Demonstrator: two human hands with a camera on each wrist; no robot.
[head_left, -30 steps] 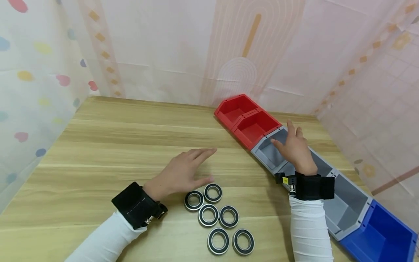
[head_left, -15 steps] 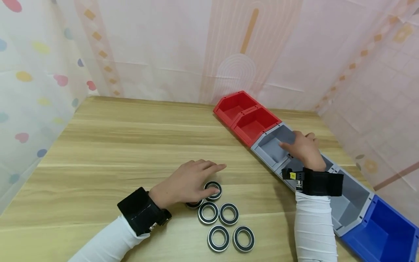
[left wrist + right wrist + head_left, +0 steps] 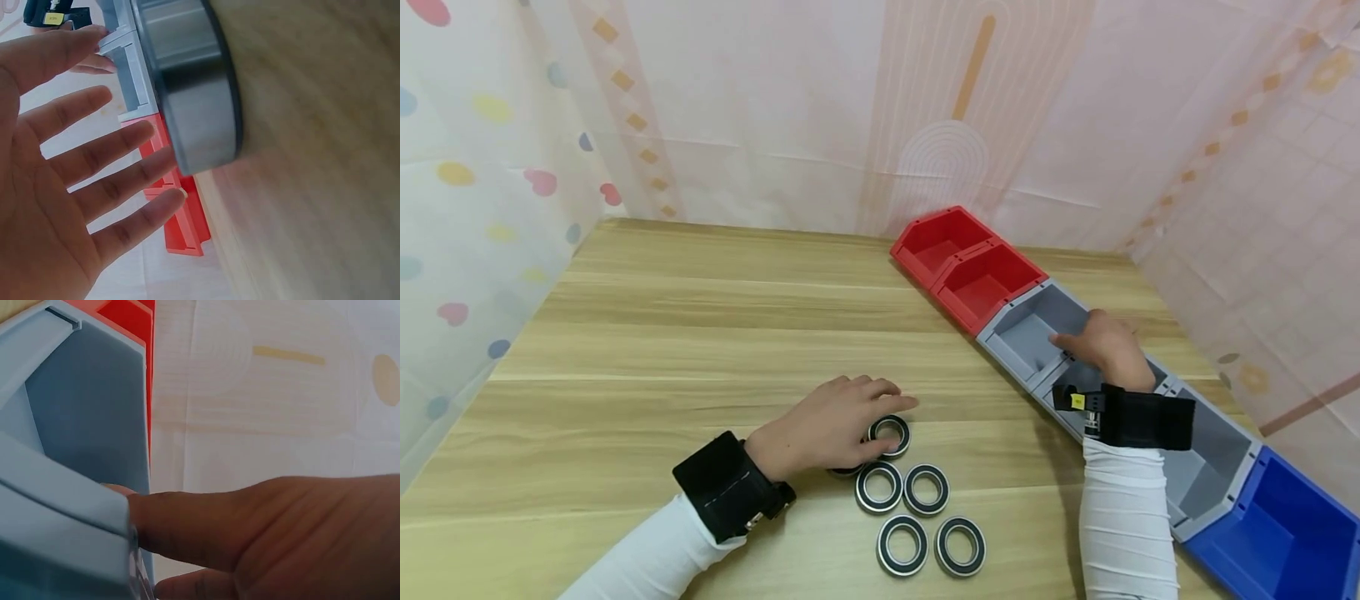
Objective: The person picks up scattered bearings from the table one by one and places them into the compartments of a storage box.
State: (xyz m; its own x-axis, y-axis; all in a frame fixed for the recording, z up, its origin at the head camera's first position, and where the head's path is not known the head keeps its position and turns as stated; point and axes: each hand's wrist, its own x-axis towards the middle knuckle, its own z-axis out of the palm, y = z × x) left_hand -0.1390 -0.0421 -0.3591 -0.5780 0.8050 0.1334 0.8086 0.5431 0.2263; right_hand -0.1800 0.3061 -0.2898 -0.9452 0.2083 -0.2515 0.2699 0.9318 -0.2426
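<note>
Several ball bearings with black seals lie flat on the wooden table. My left hand (image 3: 831,425), fingers extended and spread, hovers at the farthest bearing (image 3: 906,435), thumb and forefinger to either side of it. Another bearing (image 3: 847,471) is mostly hidden under this hand. The left wrist view shows a bearing's steel side (image 3: 197,94) large beyond the fingertips. At the row of bins, my right hand (image 3: 1108,346) grips the back wall of the grey bins (image 3: 1026,333) near a divider (image 3: 69,494), thumb inside and fingers outside, mostly hidden.
The joined bins run diagonally along the right: red bins (image 3: 977,292) at the far end, grey in the middle, a blue bin (image 3: 1277,525) nearest. Four-sided wooden tabletop (image 3: 700,317) meets a patterned curtain (image 3: 775,108) behind. More bearings (image 3: 901,568) lie toward the front.
My left hand has moved right and nearer, down over the far bearings. My right hand has gone right, from spread fingers above the grey bins to gripping their back wall.
</note>
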